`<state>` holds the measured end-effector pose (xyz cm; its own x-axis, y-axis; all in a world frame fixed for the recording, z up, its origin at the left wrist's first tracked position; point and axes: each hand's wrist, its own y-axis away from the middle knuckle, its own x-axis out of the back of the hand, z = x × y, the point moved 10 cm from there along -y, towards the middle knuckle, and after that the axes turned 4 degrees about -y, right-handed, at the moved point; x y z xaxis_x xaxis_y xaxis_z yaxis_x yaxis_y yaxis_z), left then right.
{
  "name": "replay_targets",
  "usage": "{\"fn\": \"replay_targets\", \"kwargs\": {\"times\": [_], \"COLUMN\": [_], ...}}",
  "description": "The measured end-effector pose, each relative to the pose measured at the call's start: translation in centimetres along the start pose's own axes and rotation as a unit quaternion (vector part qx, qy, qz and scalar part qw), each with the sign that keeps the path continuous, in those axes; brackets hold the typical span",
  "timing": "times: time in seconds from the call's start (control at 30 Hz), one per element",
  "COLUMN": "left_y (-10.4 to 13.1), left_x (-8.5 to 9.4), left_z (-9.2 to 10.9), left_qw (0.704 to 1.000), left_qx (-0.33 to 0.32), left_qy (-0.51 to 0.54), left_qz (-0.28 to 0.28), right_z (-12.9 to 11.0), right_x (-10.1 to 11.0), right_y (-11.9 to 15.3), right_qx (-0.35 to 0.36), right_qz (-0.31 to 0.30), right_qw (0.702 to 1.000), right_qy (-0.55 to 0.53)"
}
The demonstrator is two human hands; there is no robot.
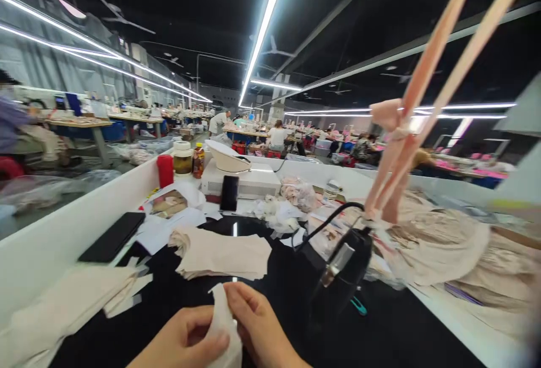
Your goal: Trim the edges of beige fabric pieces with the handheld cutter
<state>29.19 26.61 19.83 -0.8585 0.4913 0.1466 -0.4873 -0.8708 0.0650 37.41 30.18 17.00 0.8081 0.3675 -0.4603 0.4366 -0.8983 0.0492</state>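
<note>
Both hands are low in the middle of the head view, holding one piece of cream fabric (223,323) between them. My left hand (192,331) has its thumb and fingers closed on the cloth's left side. My right hand (256,314) pinches the upper right edge near the top. Just beyond them lies a stack of cream fabric pieces (226,252) on the black work surface (287,311). Another pile of cream fabric (71,300) rests at the left, with small pale strips at its right end.
A dark sewing machine head (346,266) stands right of the hands, with pink straps (397,154) hanging above it. A teal clip (358,306) lies beside it. Behind are a phone (229,193), a black tablet-like object (113,237), jars and heaped fabric. People sit in the background.
</note>
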Motion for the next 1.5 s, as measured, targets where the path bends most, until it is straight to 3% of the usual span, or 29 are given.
{"fn": "replay_targets", "kwargs": {"times": [0.13, 0.2, 0.27, 0.43, 0.57, 0.77, 1.0, 1.1, 1.17, 1.33, 1.4, 1.5], "left_y": [-0.2, -0.5, -1.2, -3.8, -5.7, -7.2, -7.0, -5.1, -2.7, 6.7, 10.0, 12.4], "left_x": [3.4, 5.5, 7.5, 11.8, 14.8, 16.6, 16.9, 18.0, 19.4, 23.6, 24.6, 24.9], "left_z": [1.6, 2.0, 2.5, 3.3, 1.8, -2.1, -3.8, -3.0, -1.7, 2.1, 2.2, 0.5], "left_qw": [0.995, 0.989, 0.982, 0.964, 0.946, 0.932, 0.924, 0.911, 0.896, 0.824, 0.796, 0.781], "left_qx": [0.009, 0.016, 0.01, -0.005, 0.012, 0.06, 0.101, 0.116, 0.124, 0.146, 0.171, 0.201], "left_qy": [-0.032, -0.037, -0.029, -0.022, -0.04, -0.086, -0.162, -0.215, -0.261, -0.394, -0.427, -0.448], "left_qz": [0.089, 0.141, 0.186, 0.264, 0.322, 0.347, 0.332, 0.333, 0.339, 0.381, 0.393, 0.386], "right_z": [1.8, 2.3, 2.1, -1.2, -5.4, -8.8, -9.6, -9.3, -8.9, -7.3, -6.6, -6.0], "right_x": [-2.3, -3.0, -2.7, 1.5, 6.1, 10.3, 11.1, 10.6, 10.0, 8.6, 8.0, 6.9], "right_y": [0.5, 0.2, -0.8, -5.1, -7.2, -7.5, -7.3, -6.7, -6.3, -5.6, -5.6, -5.6], "right_qx": [-0.071, -0.07, -0.037, 0.045, 0.096, 0.14, 0.168, 0.189, 0.213, 0.264, 0.268, 0.279], "right_qz": [-0.079, -0.112, -0.099, 0.009, 0.108, 0.178, 0.157, 0.131, 0.11, 0.053, 0.035, 0.015], "right_qw": [0.994, 0.991, 0.99, 0.965, 0.926, 0.857, 0.794, 0.782, 0.769, 0.747, 0.75, 0.755], "right_qy": [-0.023, 0.013, 0.097, 0.258, 0.349, 0.462, 0.562, 0.579, 0.592, 0.608, 0.603, 0.593]}}
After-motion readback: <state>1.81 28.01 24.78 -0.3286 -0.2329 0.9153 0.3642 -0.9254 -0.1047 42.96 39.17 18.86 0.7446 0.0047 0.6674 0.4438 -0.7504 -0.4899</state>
